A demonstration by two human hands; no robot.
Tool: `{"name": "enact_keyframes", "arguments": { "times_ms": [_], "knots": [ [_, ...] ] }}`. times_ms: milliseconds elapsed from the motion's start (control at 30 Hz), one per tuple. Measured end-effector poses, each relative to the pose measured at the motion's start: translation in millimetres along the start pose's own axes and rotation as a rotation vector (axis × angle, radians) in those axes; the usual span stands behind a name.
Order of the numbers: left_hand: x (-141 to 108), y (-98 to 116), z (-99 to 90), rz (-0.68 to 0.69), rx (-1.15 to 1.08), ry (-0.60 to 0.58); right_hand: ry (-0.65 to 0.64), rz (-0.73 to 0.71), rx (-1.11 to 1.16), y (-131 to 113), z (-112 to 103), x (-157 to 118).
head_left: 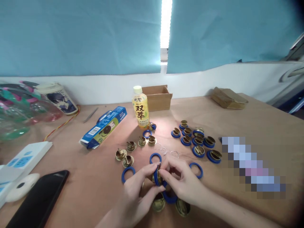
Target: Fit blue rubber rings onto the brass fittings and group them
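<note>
Between my hands, low in the middle, a round brass piece with a blue ring around it is held on edge. My left hand grips it between thumb and fingers. My right hand pinches at its right side; what its fingertips hold is too small to tell. Loose blue rings lie around my hands, and thin silver rings lie just beyond. Several brass pieces without blue rings sit to the left. At the right stand several brass pieces with blue rings.
A yellow drink bottle stands before an open cardboard box. Further left are a blue carton, tweezers, a cup and a black phone. A brown package lies back right, a pixelated object nearer.
</note>
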State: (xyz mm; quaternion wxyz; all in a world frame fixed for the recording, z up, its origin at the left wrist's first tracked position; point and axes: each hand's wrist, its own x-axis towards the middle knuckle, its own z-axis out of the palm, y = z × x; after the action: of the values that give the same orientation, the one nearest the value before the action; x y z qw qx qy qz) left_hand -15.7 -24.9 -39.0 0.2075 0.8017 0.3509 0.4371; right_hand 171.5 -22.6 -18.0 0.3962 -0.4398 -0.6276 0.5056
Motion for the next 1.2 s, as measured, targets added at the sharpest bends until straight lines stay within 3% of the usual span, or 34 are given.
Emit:
{"name": "enact_keyframes", "arguments": {
  "times_ms": [533, 733, 967, 1200],
  "knots": [
    [2, 3, 0.0, -0.068, -0.173, -0.006, -0.034, -0.007, 0.061, 2, 3, 1],
    [8, 8, -4.5, -0.038, -0.153, -0.030, 0.019, -0.093, -0.010, -9, -1, 2],
    [11, 9, -10.4, -0.078, -0.097, 0.021, 0.056, -0.015, -0.026, -14, -1, 2],
    [14, 9, -11.5, -0.170, -0.216, 0.020, 0.037, 0.026, 0.057, -5, -1, 0]
  ]
}}
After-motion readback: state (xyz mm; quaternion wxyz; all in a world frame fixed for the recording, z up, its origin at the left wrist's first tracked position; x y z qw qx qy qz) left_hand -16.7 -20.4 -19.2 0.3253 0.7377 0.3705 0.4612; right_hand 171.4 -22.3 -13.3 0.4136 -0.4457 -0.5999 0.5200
